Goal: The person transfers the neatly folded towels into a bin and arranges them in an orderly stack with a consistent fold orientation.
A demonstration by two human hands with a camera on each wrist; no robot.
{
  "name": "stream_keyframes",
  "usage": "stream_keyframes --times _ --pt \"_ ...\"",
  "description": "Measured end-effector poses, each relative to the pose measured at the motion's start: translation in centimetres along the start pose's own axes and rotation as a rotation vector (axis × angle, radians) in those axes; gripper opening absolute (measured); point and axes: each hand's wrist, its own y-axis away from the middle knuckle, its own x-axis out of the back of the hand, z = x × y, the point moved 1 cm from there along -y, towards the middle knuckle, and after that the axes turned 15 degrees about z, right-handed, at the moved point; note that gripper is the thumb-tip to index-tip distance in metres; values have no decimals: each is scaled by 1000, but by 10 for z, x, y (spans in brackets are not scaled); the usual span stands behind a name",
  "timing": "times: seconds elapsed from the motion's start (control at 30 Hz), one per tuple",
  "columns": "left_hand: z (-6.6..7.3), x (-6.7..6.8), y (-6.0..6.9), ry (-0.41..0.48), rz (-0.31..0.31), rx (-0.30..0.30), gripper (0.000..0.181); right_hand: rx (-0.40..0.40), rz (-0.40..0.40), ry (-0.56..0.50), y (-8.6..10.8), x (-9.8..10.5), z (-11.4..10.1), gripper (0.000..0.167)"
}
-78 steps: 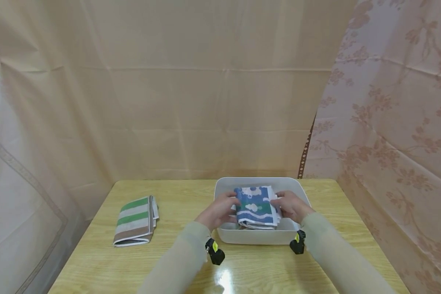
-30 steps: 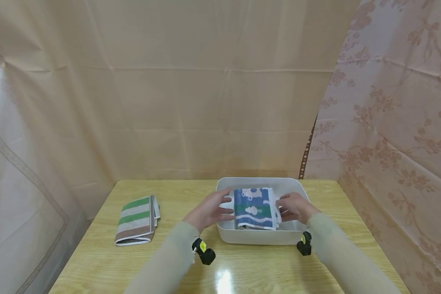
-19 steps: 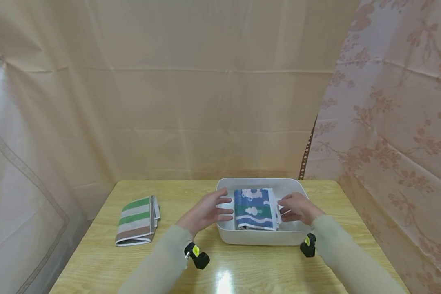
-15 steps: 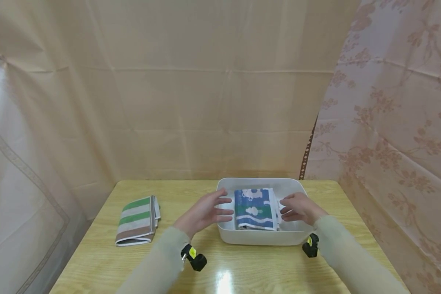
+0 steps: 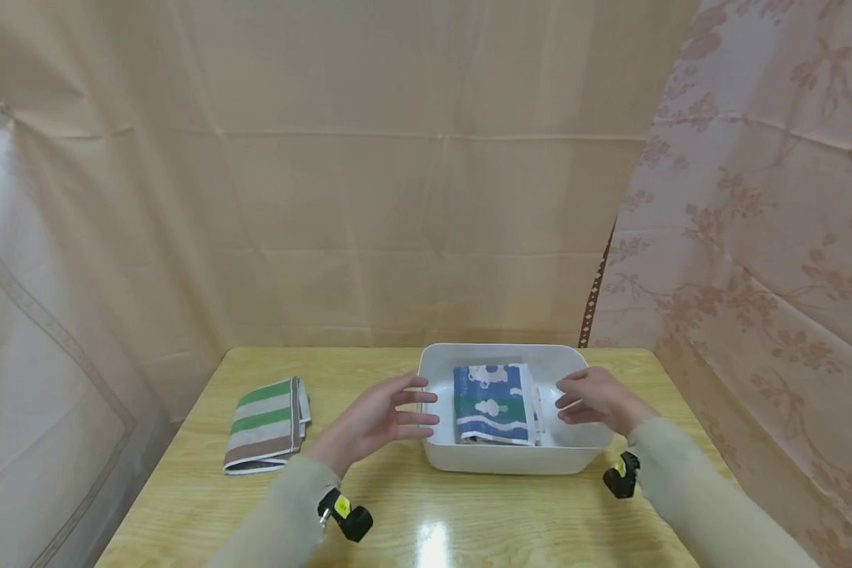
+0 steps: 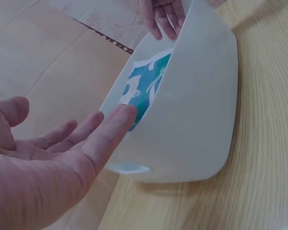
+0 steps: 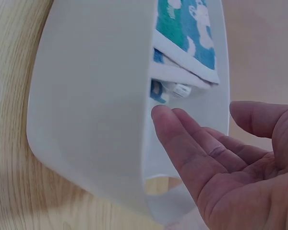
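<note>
A folded blue, green and white patterned towel (image 5: 493, 404) lies inside the white plastic bin (image 5: 511, 459), left of its middle. My left hand (image 5: 376, 418) is at the bin's left side with fingers spread and relaxed, apart from the towel. Over the right rim, my right hand (image 5: 599, 398) has loosely bent fingers that hold nothing. In the right wrist view, a white tag (image 7: 178, 89) shows among the folded layers at the towel's edge. A second folded towel (image 5: 266, 426), striped green, white and brown, lies on the table to the left.
The wooden table (image 5: 369, 513) carries the bin at its right rear and the striped towel at its left. Behind it hangs a beige curtain (image 5: 397, 197); a floral curtain (image 5: 767, 260) hangs at the right. A small black wrist camera (image 5: 346, 517) sits on the left sleeve.
Both hands have let go of the patterned towel and drawn apart, the left hand to the left and the right hand to the right. The towel stays in the bin.
</note>
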Motion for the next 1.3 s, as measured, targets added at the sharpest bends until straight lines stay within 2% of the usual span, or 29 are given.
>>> stream_keyframes --times 0.13,0.3,0.53,0.97,1.3 --pt "-1 11 5 3 4 -3 69 20 -2 -1 1 7 1 56" --pt "-3 27 13 15 26 -1 64 6 22 3 -1 16 2 58" --pt "-6 46 21 26 47 -3 66 3 34 -16 0 24 4 56" --pt "-9 66 31 19 80 14 65 16 53 -35 -4 37 11 52" --pt "-14 83 33 36 94 31 69 33 38 -48 -4 44 15 45"
